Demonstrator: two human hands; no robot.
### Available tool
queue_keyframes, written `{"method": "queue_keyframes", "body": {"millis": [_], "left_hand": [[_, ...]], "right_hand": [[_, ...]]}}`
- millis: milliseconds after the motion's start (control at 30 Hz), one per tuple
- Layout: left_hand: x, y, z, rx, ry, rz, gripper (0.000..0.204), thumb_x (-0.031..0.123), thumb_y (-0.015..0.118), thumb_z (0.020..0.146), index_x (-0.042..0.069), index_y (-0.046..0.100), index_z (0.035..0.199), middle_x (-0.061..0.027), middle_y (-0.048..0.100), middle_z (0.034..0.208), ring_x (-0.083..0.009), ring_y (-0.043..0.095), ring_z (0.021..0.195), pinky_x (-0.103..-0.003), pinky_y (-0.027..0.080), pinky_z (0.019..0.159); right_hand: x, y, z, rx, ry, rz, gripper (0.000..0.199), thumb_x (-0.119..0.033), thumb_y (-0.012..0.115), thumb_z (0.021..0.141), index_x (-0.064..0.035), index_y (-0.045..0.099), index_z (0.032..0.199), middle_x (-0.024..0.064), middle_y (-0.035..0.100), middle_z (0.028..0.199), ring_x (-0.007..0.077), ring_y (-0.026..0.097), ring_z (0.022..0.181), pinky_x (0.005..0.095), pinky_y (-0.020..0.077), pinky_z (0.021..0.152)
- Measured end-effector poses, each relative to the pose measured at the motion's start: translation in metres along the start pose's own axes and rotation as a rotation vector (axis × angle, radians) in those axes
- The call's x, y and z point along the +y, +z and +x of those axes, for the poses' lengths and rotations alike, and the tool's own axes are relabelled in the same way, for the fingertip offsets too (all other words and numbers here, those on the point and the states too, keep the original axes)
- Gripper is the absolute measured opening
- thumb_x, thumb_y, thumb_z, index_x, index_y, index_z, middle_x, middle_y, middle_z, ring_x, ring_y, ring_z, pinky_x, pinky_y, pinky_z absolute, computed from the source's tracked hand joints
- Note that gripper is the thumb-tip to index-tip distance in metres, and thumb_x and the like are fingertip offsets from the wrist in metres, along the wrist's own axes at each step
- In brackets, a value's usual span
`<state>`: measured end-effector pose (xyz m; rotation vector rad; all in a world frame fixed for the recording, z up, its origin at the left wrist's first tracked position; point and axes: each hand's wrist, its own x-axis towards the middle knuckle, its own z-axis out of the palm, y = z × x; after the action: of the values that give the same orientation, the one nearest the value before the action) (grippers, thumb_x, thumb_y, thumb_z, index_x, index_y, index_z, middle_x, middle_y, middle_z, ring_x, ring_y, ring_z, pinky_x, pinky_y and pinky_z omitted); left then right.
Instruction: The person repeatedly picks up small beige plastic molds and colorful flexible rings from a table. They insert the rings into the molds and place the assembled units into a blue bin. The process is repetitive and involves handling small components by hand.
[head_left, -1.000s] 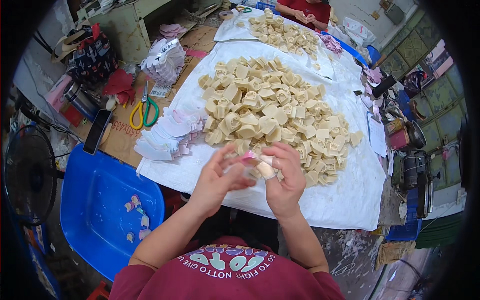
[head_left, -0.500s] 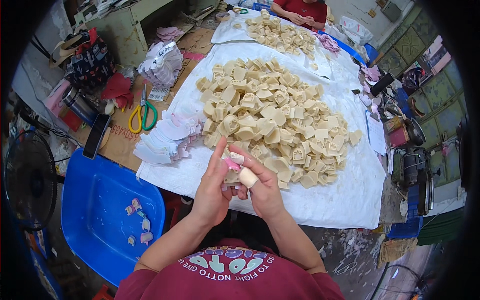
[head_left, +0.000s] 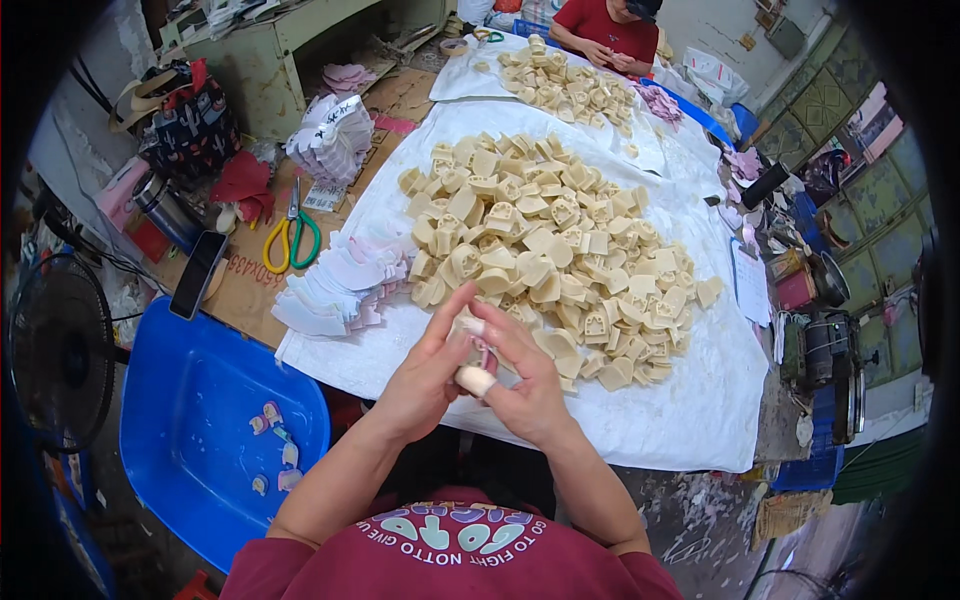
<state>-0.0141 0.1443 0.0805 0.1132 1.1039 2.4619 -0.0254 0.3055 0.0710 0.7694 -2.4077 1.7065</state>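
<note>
Both my hands meet at the near edge of the cloth-covered table. Between them is a small shoe-heel-shaped piece with pink material (head_left: 483, 352), mostly hidden by the fingers. My left hand (head_left: 415, 378) is closed round it from the left, its index finger pointing up. My right hand (head_left: 530, 385) presses from the right, with cream finger covers (head_left: 474, 380) on the thumb and a finger. Just beyond lies a big heap of cream heel-shaped pieces (head_left: 545, 235). Thin pale pink and white cut patches (head_left: 335, 287) lie fanned out to the left.
Left below the table, a blue basin (head_left: 185, 430) holds several pink-and-cream pieces (head_left: 289, 453). Scissors (head_left: 291, 232), a phone (head_left: 198, 275) and a bundle of pale patches (head_left: 330, 140) lie at the left. A fan (head_left: 65, 350) stands far left. A person in red (head_left: 608, 35) sits at the far end.
My fingers have shifted round the piece, and the right thumb has moved left and down across it. Less of the pink material and cream piece shows now. The view has tilted slightly.
</note>
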Motion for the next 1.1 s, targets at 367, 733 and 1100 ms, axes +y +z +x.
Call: {"method": "queue_keyframes", "body": {"millis": [367,733,1100], "left_hand": [[-0.004,-0.003,-0.005,-0.151,0.075,-0.056,0.089,0.014,0.064,0.091,0.02,0.001,0.154,-0.0054,0.061,0.11,-0.0104,0.056,0.093,-0.027,0.044,0.079],[0.031,-0.006,0.008,-0.227,0.772,1.427,0.084,-0.002,0.071,0.069,0.003,0.034,0.145,-0.0147,0.06,0.108,-0.0291,0.058,0.092,-0.038,0.046,0.08],[0.041,0.002,-0.001,-0.203,0.777,1.618,0.049,0.009,0.079,0.063,0.004,0.06,0.107,-0.0105,0.058,0.087,-0.0291,0.057,0.08,-0.038,0.044,0.068]], "right_hand": [[-0.006,-0.02,-0.002,-0.146,0.126,0.748,0.053,-0.004,0.07,0.081,-0.0082,0.056,0.132,0.0124,0.046,0.144,0.0241,0.043,0.132,0.0366,0.0366,0.107],[-0.004,-0.035,-0.006,-0.034,0.679,0.907,0.032,-0.012,0.06,0.093,-0.001,0.06,0.123,0.0113,0.066,0.112,0.0203,0.066,0.099,0.0345,0.059,0.077],[-0.016,-0.032,-0.006,0.011,0.415,0.511,0.017,-0.008,0.065,0.089,0.0026,0.067,0.102,0.0056,0.068,0.09,0.0093,0.063,0.078,0.0239,0.0527,0.071]]}}
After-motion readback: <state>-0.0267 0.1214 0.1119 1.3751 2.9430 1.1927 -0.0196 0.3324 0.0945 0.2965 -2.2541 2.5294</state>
